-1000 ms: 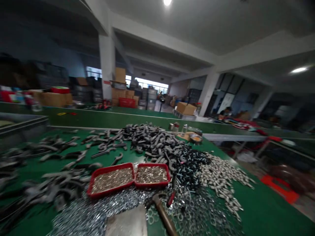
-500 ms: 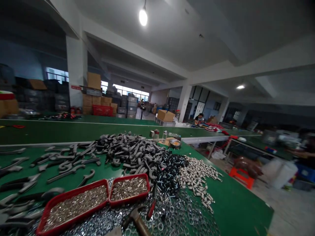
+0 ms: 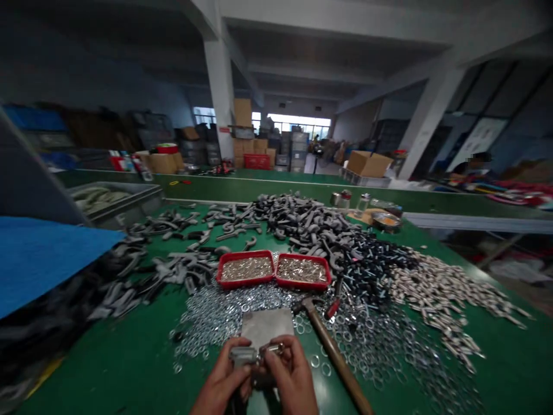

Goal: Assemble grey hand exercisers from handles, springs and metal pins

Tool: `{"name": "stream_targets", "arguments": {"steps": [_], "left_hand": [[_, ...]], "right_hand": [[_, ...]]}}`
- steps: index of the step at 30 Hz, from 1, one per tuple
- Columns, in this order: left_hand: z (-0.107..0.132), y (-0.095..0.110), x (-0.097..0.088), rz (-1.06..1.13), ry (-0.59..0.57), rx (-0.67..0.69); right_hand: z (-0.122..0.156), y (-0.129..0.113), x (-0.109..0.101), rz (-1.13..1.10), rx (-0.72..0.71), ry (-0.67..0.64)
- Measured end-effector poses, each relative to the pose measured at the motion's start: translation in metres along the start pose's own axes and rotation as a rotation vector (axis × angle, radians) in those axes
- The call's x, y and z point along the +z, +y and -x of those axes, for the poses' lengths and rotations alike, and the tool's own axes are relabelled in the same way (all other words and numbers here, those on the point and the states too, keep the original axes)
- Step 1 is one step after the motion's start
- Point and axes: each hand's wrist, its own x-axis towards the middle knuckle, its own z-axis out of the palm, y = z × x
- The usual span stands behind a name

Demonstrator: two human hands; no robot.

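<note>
Left hand (image 3: 222,381) pinched a fitting (image 3: 242,355); right hand (image 3: 292,377) pinched a ring (image 3: 275,349) against it. Best aligned squarely, low over plate (image 3: 268,324).

Nothing legible anywhere. Too blurred to read: the small red sign (image 3: 223,130) on the white square concrete pillar (image 3: 219,86). Too small to make out: print on the brown cardboard boxes (image 3: 242,112) stacked behind it and on the colourful packets (image 3: 125,161) at the far green bench (image 3: 302,187). Not discernible: any marking on the small grey metal part (image 3: 243,355) pinched between left hand (image 3: 222,383) and right hand (image 3: 291,380).
</note>
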Motion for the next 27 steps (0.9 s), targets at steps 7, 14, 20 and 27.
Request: {"name": "stream_targets", "arguments": {"steps": [7, 14, 20, 27], "left_hand": [[0.008, -0.029, 0.001, 0.174, -0.451, -0.148], [0.017, -0.046, -0.007, -0.040, -0.469, -0.153], [-0.008, -0.003, -0.017, -0.212, -0.248, -0.003], [-0.013, 0.022, -0.015, -0.397, 0.125, 0.233]], "right_hand": [[0.008, -0.011, -0.014, 0.135, 0.052, -0.138], [-0.008, -0.032, -0.069, 0.658, -0.081, -0.392], [-0.068, -0.048, -0.101, 1.599, -0.602, -0.369], [-0.055, -0.052, -0.061, 1.018, -0.271, -0.358]]}}
